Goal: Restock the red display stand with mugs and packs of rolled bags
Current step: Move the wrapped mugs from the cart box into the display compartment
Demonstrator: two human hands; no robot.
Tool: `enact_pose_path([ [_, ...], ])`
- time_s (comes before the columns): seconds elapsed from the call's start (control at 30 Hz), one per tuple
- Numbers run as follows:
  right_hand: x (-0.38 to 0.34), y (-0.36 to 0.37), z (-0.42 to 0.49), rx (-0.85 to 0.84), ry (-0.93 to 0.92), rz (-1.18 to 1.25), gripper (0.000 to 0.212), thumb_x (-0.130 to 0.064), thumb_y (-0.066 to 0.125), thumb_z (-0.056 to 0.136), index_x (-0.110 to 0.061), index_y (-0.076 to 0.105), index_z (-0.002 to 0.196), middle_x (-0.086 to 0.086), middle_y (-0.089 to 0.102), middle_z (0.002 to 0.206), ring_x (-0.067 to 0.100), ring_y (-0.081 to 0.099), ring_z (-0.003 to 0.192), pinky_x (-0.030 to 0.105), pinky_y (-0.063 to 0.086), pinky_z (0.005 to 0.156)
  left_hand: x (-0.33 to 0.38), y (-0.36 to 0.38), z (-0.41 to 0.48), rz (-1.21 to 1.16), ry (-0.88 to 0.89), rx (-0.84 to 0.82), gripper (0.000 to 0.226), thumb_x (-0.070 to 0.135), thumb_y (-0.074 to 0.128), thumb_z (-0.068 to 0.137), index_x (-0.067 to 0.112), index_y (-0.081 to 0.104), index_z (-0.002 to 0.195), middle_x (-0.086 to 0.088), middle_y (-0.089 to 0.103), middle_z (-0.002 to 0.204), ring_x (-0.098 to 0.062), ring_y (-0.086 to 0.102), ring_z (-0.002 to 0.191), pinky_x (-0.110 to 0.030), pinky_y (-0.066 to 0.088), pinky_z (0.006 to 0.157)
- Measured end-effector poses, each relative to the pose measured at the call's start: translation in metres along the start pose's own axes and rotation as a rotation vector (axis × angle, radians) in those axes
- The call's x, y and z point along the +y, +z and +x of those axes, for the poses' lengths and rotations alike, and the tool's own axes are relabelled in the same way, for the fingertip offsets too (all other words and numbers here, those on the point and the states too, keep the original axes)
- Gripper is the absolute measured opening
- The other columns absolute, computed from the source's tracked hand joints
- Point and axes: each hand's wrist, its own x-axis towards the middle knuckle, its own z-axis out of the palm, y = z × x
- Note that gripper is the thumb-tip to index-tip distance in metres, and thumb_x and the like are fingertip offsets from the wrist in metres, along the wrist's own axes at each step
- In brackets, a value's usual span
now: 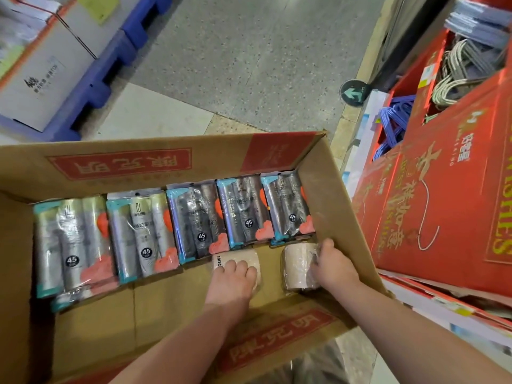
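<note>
2 mugs [245,256] [297,268] gripped, L hand [232,278], R hand [332,261], 5 bag pks [70,242] [141,234] [198,220] [243,209] [288,206] in row

The cardboard box [327,195] is showing plain brown, with red panels carrying pale characters. The packs of rolled bags [194,217] are showing silver-grey and darker grey rolls under clear wrap, edged in teal, with coral-red hearts and black discs bearing a white 45. The lettered mug [241,256] and the plain mug [297,259] are both showing cream, the first with dark letters. The red display stand [443,203] is carrying gold characters and a thin white curl. The hangers [393,115] are showing violet-blue, the floor [249,65] speckled grey.
</note>
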Motion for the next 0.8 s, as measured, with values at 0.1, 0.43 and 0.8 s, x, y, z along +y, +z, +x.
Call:
enact_pose_path([
  [0.1,0.001,0.000,0.001,0.001,-0.005,-0.001,0.021,-0.013,0.047,0.091,-0.015,0.028,0.099,0.012,0.063,0.103,0.034,0.064,0.097,0.038,0.046,0.074,-0.005,-0.004,0.000,0.001,0.016,-0.004,0.033,0.018,0.045,0.092,0.016,0.045,0.124,-0.008,0.048,0.126,-0.029,0.043,0.115,-0.039,0.037,0.094],
  [0.43,0.001,0.001,-0.003,0.002,-0.028,-0.011,0.020,-0.015,0.047,0.093,-0.015,0.029,0.101,0.010,0.063,0.101,0.033,0.063,0.093,0.035,0.043,0.067,-0.012,-0.015,-0.012,-0.019,-0.066,0.032,0.028,0.027,0.042,0.095,0.020,0.052,0.121,-0.003,0.054,0.123,-0.027,0.045,0.117,-0.039,0.028,0.102],
  [0.8,-0.002,-0.031,-0.050,0.061,-0.146,0.258,0.013,-0.017,0.053,0.092,-0.017,0.047,0.103,0.005,0.060,0.104,0.029,0.059,0.097,0.033,0.042,0.075,-0.019,-0.034,-0.028,-0.856,-0.393,0.210,0.041,0.031,0.051,0.095,0.016,0.051,0.133,-0.005,0.052,0.139,-0.023,0.055,0.118,-0.032,0.046,0.091],
])
